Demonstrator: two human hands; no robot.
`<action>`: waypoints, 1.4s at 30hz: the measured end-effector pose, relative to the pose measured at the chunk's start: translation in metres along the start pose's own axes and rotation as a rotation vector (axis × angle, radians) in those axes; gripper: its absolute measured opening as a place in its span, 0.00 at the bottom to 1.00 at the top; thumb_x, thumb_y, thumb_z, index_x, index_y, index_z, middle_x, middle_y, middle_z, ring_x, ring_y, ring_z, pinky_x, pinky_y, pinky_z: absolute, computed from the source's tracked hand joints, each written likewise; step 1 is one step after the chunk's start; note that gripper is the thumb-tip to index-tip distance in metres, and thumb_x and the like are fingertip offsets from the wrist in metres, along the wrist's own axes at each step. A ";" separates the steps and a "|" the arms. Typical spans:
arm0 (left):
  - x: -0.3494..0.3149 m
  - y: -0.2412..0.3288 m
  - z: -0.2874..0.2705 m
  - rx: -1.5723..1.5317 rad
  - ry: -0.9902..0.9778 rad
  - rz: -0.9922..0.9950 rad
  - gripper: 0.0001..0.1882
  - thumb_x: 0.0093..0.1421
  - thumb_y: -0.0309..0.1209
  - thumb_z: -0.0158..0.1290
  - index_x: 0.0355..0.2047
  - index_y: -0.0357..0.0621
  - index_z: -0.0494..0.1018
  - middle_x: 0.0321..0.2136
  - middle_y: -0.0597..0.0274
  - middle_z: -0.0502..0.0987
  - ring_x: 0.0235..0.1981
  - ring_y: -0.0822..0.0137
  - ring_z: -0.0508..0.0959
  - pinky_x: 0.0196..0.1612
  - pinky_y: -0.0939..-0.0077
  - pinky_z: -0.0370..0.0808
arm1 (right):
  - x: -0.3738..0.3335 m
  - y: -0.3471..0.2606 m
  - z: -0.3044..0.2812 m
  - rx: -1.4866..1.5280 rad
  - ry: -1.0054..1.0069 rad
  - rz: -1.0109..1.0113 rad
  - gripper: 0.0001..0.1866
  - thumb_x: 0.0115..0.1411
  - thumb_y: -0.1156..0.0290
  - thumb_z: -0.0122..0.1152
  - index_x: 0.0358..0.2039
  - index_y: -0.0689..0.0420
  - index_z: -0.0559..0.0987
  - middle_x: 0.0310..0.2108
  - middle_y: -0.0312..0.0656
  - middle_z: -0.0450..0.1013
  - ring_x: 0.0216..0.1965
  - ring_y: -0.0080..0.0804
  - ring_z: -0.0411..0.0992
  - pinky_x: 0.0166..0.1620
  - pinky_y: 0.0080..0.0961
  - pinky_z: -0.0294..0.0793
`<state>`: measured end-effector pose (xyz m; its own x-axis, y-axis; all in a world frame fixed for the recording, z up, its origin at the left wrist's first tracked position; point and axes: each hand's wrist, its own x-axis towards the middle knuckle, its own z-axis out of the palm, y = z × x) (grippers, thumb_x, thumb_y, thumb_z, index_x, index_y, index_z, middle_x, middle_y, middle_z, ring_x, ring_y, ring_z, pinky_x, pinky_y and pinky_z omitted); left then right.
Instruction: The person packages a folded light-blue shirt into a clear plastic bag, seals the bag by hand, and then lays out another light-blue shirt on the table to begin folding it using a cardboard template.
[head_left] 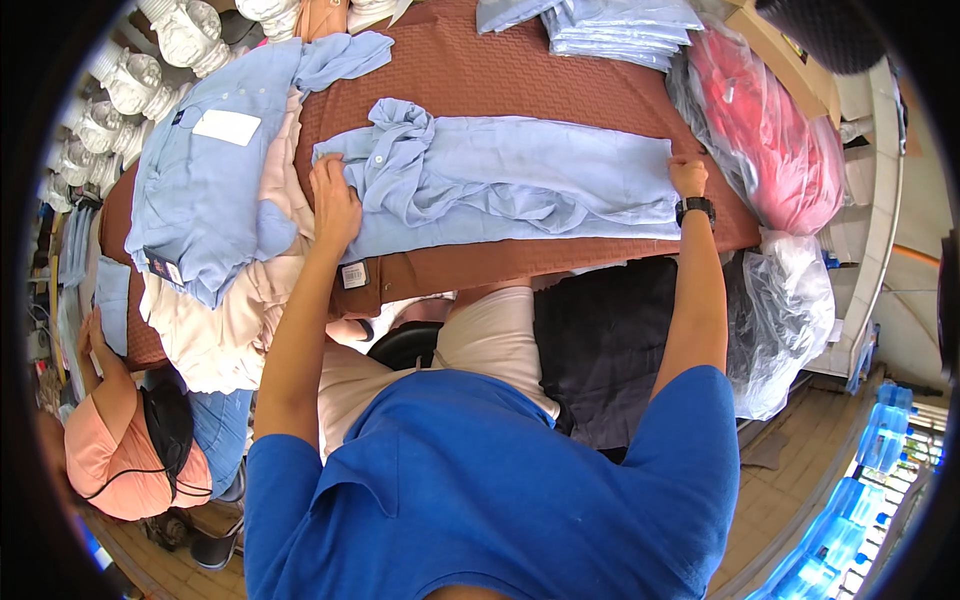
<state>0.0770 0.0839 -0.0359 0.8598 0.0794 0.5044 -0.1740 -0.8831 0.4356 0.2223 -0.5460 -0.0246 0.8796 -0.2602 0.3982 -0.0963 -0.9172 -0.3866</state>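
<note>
A light blue shirt (570,160) lies lengthwise across the brown cloth-covered table, folded into a long strip. Its collar and bunched buttoned part sit toward the left. My left hand (337,200) is at the left end, its fingers closed on the fabric edge. At the opposite end my right hand (688,177), with a black watch on the wrist, pinches the shirt's edge in a closed grip. A dark tag (355,275) hangs below the shirt near my left forearm. Left of my left hand lies another blue shirt (200,190) with a white card on it.
Pale pink garments (215,335) hang over the table's left edge. Bagged blue shirts (620,30) are stacked at the back. Red bagged clothing (765,130) borders the right side. Another person in an orange top (110,450) works at the lower left. Water bottles (840,520) stand lower right.
</note>
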 end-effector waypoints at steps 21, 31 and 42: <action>0.002 0.004 0.002 0.026 -0.016 0.032 0.23 0.50 0.13 0.47 0.49 0.33 0.65 0.55 0.42 0.66 0.57 0.40 0.65 0.61 0.49 0.62 | 0.025 0.009 0.020 0.031 -0.026 0.061 0.13 0.54 0.58 0.70 0.37 0.50 0.87 0.36 0.51 0.82 0.44 0.52 0.80 0.49 0.42 0.79; -0.001 0.004 -0.001 0.050 -0.027 -0.003 0.23 0.50 0.13 0.47 0.49 0.33 0.65 0.55 0.43 0.66 0.57 0.40 0.65 0.62 0.50 0.62 | -0.021 -0.015 -0.048 0.312 -0.283 -0.297 0.14 0.52 0.78 0.61 0.39 0.50 0.83 0.41 0.44 0.79 0.47 0.48 0.76 0.49 0.43 0.75; 0.001 -0.001 0.004 0.071 -0.035 0.018 0.24 0.51 0.13 0.47 0.51 0.33 0.65 0.55 0.43 0.66 0.58 0.41 0.65 0.63 0.51 0.62 | -0.111 -0.010 -0.105 -0.087 -0.185 -0.442 0.16 0.43 0.85 0.59 0.33 0.56 0.82 0.35 0.42 0.77 0.42 0.48 0.72 0.43 0.46 0.70</action>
<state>0.0797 0.0829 -0.0388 0.8734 0.0478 0.4847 -0.1565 -0.9149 0.3721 0.0767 -0.5398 0.0223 0.9124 0.2106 0.3510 0.2733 -0.9518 -0.1395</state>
